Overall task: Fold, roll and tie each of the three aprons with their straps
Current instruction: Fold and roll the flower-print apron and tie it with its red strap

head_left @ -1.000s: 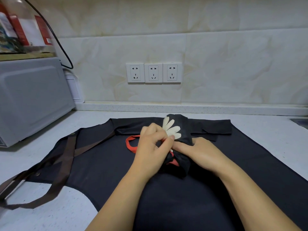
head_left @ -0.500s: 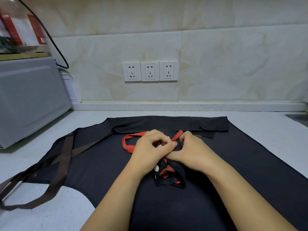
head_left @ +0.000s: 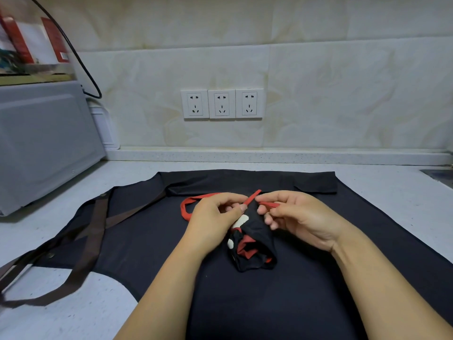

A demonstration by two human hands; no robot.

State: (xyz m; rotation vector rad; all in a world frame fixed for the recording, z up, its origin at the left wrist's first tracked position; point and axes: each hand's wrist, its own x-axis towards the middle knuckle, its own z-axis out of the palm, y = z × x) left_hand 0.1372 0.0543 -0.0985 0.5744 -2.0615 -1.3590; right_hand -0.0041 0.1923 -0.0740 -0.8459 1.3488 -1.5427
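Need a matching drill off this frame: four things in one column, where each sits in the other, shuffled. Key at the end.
Things
1. red strap
2. rolled apron
3. brown straps
4. sockets

Places
A. on the wall
B. pinched by the left hand and the right hand
C. trailing left off the flat apron onto the counter
D. lying on top of the flat apron

Pairs: 1-B, 2-D, 3-C, 4-A
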